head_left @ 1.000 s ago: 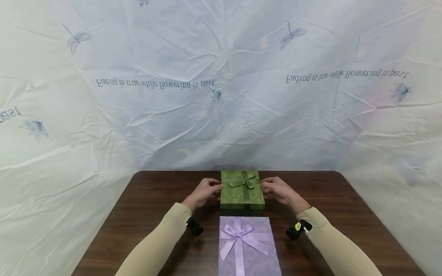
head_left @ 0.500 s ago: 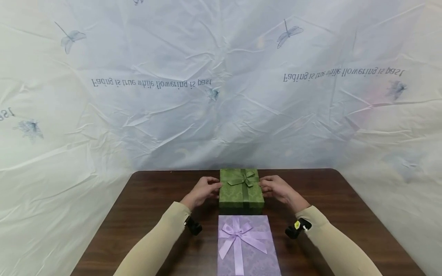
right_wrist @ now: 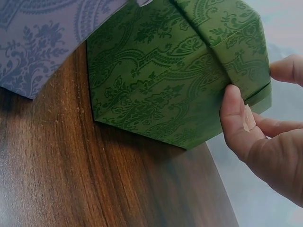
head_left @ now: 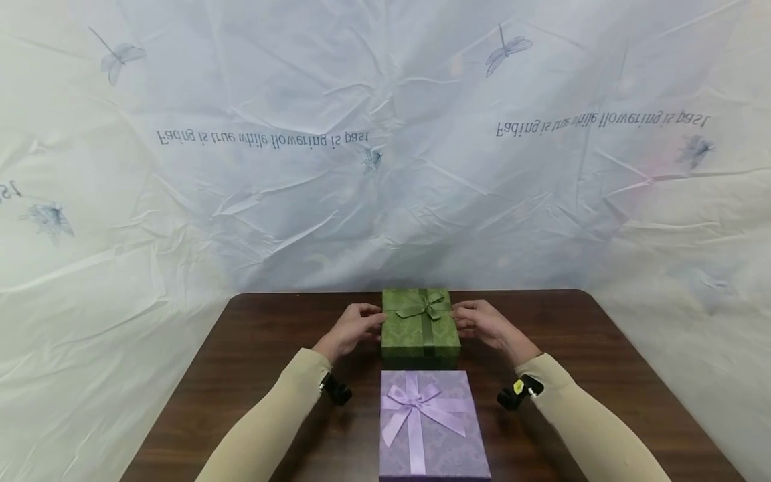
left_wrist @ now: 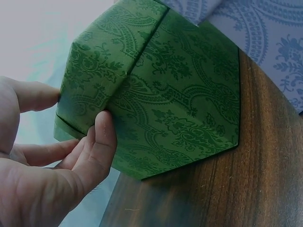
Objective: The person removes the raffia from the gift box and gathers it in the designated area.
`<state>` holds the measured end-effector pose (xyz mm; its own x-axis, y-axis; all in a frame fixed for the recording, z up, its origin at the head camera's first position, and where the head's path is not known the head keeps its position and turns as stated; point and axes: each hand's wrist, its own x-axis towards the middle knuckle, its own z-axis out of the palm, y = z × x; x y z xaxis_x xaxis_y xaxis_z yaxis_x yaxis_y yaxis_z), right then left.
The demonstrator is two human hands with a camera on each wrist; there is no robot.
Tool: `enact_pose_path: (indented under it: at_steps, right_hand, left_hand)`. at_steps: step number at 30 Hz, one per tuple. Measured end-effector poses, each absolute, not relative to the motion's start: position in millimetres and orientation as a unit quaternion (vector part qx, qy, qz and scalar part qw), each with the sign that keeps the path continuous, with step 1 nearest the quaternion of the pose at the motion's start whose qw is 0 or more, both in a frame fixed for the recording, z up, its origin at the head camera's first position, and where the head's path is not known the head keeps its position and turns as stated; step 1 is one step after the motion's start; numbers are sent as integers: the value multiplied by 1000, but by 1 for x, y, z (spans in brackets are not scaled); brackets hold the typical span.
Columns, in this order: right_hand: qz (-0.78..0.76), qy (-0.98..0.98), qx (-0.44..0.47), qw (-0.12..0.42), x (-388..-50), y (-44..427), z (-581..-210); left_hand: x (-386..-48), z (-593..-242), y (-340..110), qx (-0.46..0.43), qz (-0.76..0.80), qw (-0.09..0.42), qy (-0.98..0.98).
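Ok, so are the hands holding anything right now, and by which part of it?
Yes, the green box: the left hand and right hand grip opposite sides of its lid.

Since a second ago our head view has dipped slightly: we now see the tabletop [head_left: 271, 341], green box [head_left: 409, 331] and lilac box [head_left: 446, 445] higher in it, the lilac box's near edge [head_left: 435, 478] newly visible.

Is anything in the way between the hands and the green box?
Nothing visible is. The left hand and right hand both touch the green box, one at each side. The purple box sits on the near side of it, not between.
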<state>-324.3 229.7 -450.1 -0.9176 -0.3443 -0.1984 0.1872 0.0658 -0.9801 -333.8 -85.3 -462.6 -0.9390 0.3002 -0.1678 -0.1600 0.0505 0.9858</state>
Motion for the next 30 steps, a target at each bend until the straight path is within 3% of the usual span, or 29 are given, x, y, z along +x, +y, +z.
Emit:
enact_pose_path:
  at_steps: [30]
  right_hand:
    - [-710, 674, -56, 194, -324, 230, -445]
  left_hand:
    - [-333, -453, -89, 56, 699, 171, 692]
